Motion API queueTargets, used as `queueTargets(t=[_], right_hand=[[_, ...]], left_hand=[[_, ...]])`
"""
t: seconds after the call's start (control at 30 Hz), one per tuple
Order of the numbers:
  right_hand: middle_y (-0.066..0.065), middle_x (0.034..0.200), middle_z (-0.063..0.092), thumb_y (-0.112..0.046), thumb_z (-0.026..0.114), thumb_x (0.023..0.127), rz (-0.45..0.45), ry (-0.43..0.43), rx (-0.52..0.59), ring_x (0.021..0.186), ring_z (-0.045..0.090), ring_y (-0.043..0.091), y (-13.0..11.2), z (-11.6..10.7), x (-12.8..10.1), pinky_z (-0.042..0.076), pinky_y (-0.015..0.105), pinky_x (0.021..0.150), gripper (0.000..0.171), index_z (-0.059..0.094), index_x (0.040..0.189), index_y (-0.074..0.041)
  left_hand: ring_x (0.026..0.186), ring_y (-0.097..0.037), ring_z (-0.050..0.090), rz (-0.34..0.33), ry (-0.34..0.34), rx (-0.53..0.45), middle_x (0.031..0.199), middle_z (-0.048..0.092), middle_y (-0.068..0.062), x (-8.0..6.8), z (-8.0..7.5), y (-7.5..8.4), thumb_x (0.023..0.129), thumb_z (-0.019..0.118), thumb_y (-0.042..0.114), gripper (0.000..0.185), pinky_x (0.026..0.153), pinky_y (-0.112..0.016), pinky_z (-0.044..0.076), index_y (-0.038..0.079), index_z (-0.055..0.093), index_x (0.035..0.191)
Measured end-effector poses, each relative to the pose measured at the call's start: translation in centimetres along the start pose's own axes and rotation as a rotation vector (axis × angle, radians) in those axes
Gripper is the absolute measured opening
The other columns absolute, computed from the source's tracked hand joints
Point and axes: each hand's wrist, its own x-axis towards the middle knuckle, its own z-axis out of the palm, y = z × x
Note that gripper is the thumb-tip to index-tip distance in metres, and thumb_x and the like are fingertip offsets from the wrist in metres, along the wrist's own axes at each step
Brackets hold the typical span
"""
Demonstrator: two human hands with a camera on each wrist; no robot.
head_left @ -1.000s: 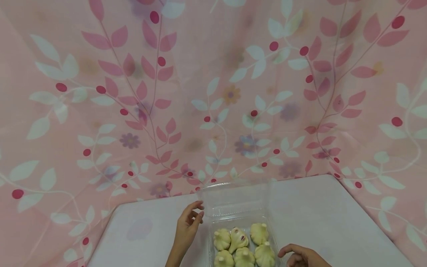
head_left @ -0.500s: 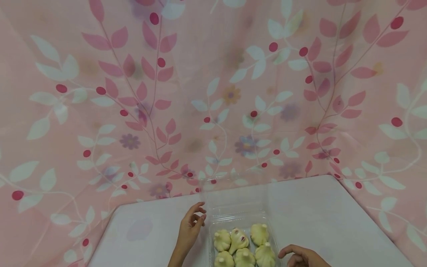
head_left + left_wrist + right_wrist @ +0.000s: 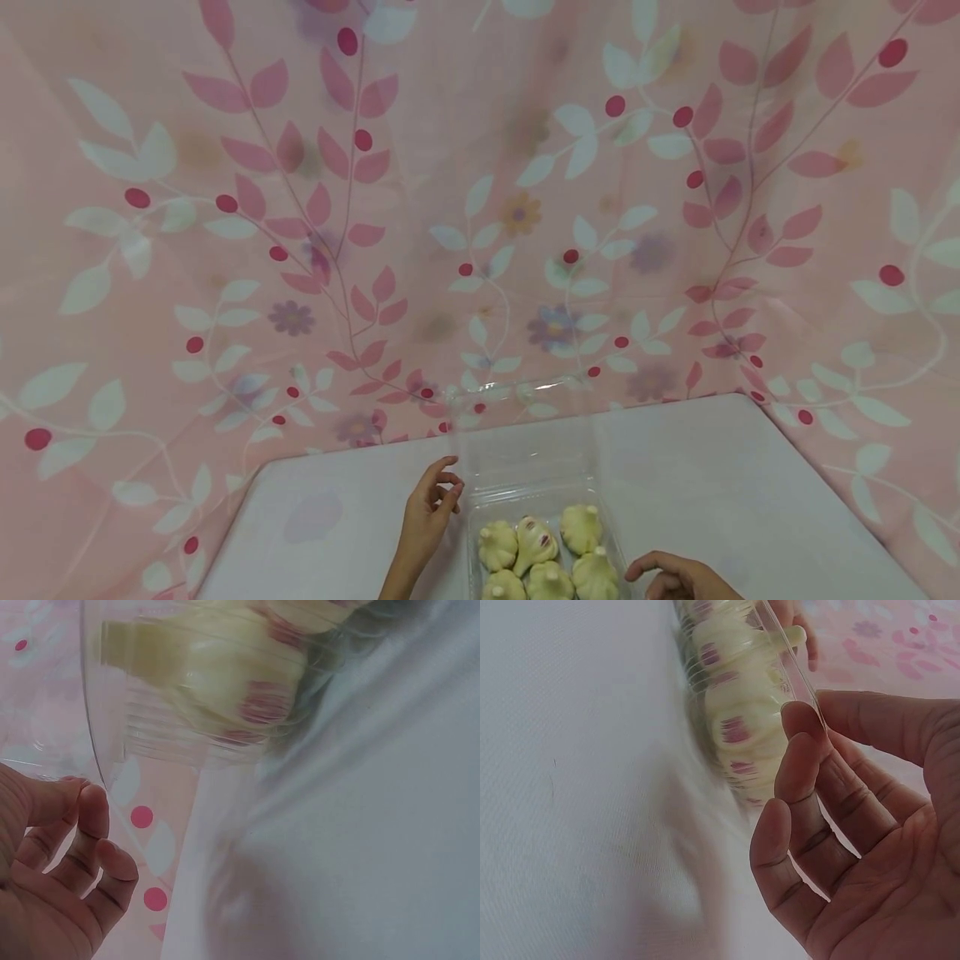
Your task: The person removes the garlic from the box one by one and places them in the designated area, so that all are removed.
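A: Item one: clear plastic box, near table edge, lid raised; pale bun-like pieces inside.

B: Left hand: beside lid's left edge, fingers loosely curled, holding nothing.

A: Right hand: at box's right rim, fingers half-curled, index tip touching rim.

B: Backdrop: pink floral cloth.

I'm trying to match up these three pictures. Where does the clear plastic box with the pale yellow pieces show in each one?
Head: the box sits at the bottom middle on the table, lid up, between the left hand and right hand.
Left wrist: across the top, blurred, above the fingers.
Right wrist: top middle, its rim at the fingertips.
Shared landmark: the pink leaf-print cloth.
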Motion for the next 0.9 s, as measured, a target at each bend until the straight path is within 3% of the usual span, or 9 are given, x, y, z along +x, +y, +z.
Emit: queueTargets(t=[0.23, 0.37, 0.43, 0.57, 0.67, 0.9], right_hand=[[0.001, 0.086, 0.067, 0.002, 0.048, 0.093, -0.005, -0.005, 0.006, 0.073, 0.062, 0.010, 0.0, 0.0, 0.0, 0.050, 0.029, 0.068, 0.029, 0.046, 0.120, 0.011], [0.001, 0.087, 0.067, 0.002, 0.048, 0.093, 0.012, -0.005, 0.013, 0.074, 0.063, 0.010, 0.1, 0.0, -0.1, 0.050, 0.029, 0.069, 0.029, 0.046, 0.121, 0.010], [0.001, 0.087, 0.068, 0.001, 0.049, 0.092, 0.020, -0.004, 0.014, 0.074, 0.063, 0.010, 0.1, 0.0, -0.1, 0.050, 0.028, 0.070, 0.030, 0.046, 0.121, 0.009], [0.001, 0.087, 0.067, 0.001, 0.050, 0.092, 0.007, -0.008, 0.005, 0.075, 0.062, 0.010, 0.0, 0.0, -0.1, 0.050, 0.029, 0.070, 0.030, 0.046, 0.120, 0.010], [0.001, 0.087, 0.067, 0.001, 0.050, 0.092, 0.000, -0.010, 0.007, 0.075, 0.062, 0.009, 0.1, 0.0, 0.0, 0.050, 0.029, 0.069, 0.030, 0.047, 0.120, 0.010], [0.001, 0.088, 0.068, 0.003, 0.047, 0.093, 0.009, -0.025, 0.034, 0.076, 0.063, 0.010, 0.2, -0.1, -0.1, 0.050, 0.029, 0.071, 0.031, 0.043, 0.122, 0.011]], left_hand=[[0.059, -0.017, 0.056, -0.020, -0.001, 0.024, 0.090, 0.060, -0.002, 0.1, 0.0, -0.6, 0.089, 0.062, 0.017, 0.040, 0.049, -0.025, 0.043, 0.025, 0.051, 0.127], [0.059, -0.018, 0.056, -0.077, -0.005, 0.022, 0.089, 0.060, -0.001, 0.1, 0.0, -0.5, 0.088, 0.063, 0.017, 0.041, 0.048, -0.023, 0.041, 0.028, 0.051, 0.126], [0.060, -0.021, 0.056, -0.097, -0.008, 0.013, 0.090, 0.060, -0.004, 0.1, 0.0, -0.2, 0.088, 0.063, 0.014, 0.042, 0.047, -0.022, 0.040, 0.024, 0.051, 0.127], [0.061, -0.030, 0.056, -0.082, -0.020, 0.000, 0.092, 0.060, -0.013, 0.1, -0.2, 1.4, 0.089, 0.061, 0.006, 0.041, 0.047, -0.022, 0.040, 0.012, 0.050, 0.128], [0.062, -0.033, 0.056, -0.077, -0.035, 0.005, 0.093, 0.060, -0.016, 0.1, -0.3, 2.5, 0.089, 0.060, 0.004, 0.040, 0.048, -0.021, 0.040, 0.009, 0.050, 0.128], [0.061, -0.030, 0.057, -0.124, -0.036, 0.030, 0.092, 0.059, -0.016, 0.1, -0.3, 2.8, 0.089, 0.060, 0.004, 0.039, 0.048, -0.021, 0.041, 0.004, 0.050, 0.127]])
